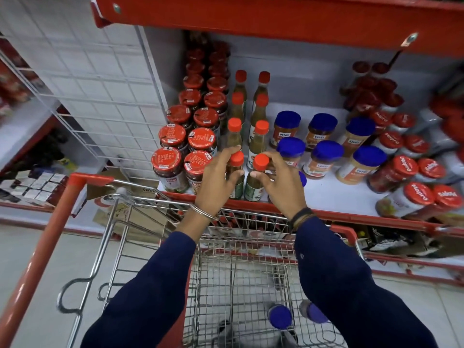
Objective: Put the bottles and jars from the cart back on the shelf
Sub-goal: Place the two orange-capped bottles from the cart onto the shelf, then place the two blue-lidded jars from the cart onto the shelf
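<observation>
Two green sauce bottles with orange caps stand at the front edge of the white shelf (pixel 336 194). My left hand (pixel 221 179) is wrapped around the left bottle (pixel 236 160). My right hand (pixel 281 184) grips the right bottle (pixel 259 164) just below its cap. Behind them run two rows of the same bottles (pixel 261 129). Down in the wire cart (pixel 241 280) lie two blue-capped jars (pixel 280 316), partly hidden by my right sleeve.
Red-lidded jars (pixel 173 136) stand in rows left of the bottles. Blue-lidded jars (pixel 326 151) and more red-lidded jars (pixel 404 169) fill the shelf to the right. A red upper shelf (pixel 276 13) overhangs. A white wire grid panel (pixel 100 84) stands at left.
</observation>
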Tool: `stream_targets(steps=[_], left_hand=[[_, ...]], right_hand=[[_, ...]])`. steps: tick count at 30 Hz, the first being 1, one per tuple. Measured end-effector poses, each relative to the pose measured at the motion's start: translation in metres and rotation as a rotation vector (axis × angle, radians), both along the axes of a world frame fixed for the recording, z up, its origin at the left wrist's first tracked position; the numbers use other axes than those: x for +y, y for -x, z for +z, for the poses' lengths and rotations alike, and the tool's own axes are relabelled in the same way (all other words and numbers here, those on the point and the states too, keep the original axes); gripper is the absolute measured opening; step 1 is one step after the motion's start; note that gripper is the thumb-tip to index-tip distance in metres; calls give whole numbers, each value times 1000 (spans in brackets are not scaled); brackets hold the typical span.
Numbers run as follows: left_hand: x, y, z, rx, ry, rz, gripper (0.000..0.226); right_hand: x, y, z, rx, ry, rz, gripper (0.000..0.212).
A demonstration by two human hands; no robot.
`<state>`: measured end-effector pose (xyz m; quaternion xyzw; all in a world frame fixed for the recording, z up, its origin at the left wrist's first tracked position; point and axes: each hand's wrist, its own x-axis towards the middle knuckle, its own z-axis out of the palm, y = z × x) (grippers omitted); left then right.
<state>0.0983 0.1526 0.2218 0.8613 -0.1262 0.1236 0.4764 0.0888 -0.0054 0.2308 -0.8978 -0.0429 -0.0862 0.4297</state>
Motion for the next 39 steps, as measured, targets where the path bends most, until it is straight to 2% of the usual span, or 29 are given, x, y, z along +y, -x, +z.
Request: stream_targets(steps=[4, 7, 10, 12, 14, 20, 24, 27, 30, 32, 36, 39], left_hand=[[-1, 8, 0, 6, -31, 2, 56], [-5, 31, 2, -85, -17, 90, 51], [-16, 62, -1, -213, 2, 155, 44], [-27, 84, -11, -211, -14, 109, 41], [-39, 105, -29, -118, -16, 26, 40], [-82, 153, -116, 298, -117, -177, 40], [-106, 175, -184, 600, -228, -329, 48], [-123, 190, -231, 859, -393, -388, 69], [-140, 206, -264, 997, -510, -373, 87], [-155, 213, -277, 1028, -547, -344, 89], [-180, 217, -286, 1008, -752, -252, 79], [-182, 217, -292, 979, -802, -253, 64]], right_hand=[[-3, 3, 0, 32, -18, 25, 46], [-10, 17, 2, 54, -43, 10, 51], [-24, 46, 0, 12, -77, 0, 46], [-36, 72, -7, -1, -91, 5, 40], [-51, 98, -24, 29, -47, 22, 37], [-115, 152, -128, 379, 202, 35, 42], [-152, 175, -198, 849, 295, 125, 68], [-170, 185, -246, 1055, 489, 267, 90], [-179, 189, -280, 1117, 597, 358, 93], [-181, 190, -289, 1112, 667, 392, 89], [-177, 191, -292, 1012, 766, 372, 65], [-176, 189, -290, 978, 829, 378, 65]])
